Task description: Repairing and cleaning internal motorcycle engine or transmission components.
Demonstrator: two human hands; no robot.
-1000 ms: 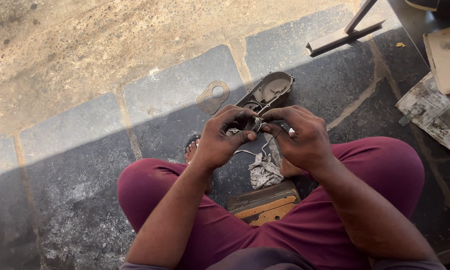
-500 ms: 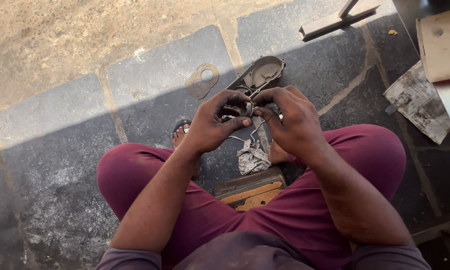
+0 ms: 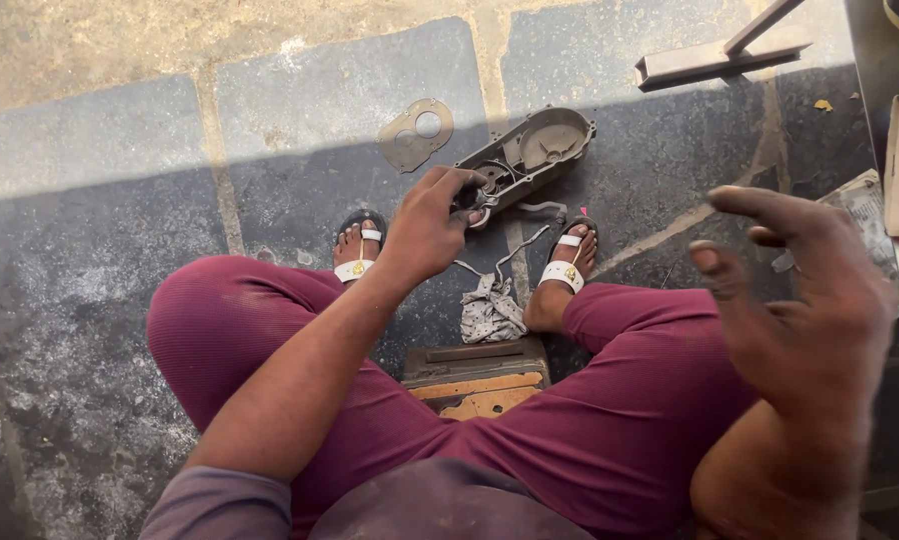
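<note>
A: Left hand [image 3: 424, 225] closed on the near end of the grey metal housing [image 3: 525, 157], fingers curled over the rim — steadying grip, presumably, with the open cavity kept facing up.

B: Housing itself on the stone floor [image 3: 119, 230], just ahead of the sandalled feet, within easy reach of a seated worker.

A: Right hand [image 3: 809, 320] raised near the camera, fingers spread wide, empty.

B: Flat gasket-shaped plate [image 3: 416, 132] beside the housing, apart from it; probably set aside as a removed cover.

A: Crumpled rag [image 3: 491, 310] between the feet, wooden block [image 3: 477, 372] under the legs, metal bar [image 3: 719, 55] well apart.
</note>
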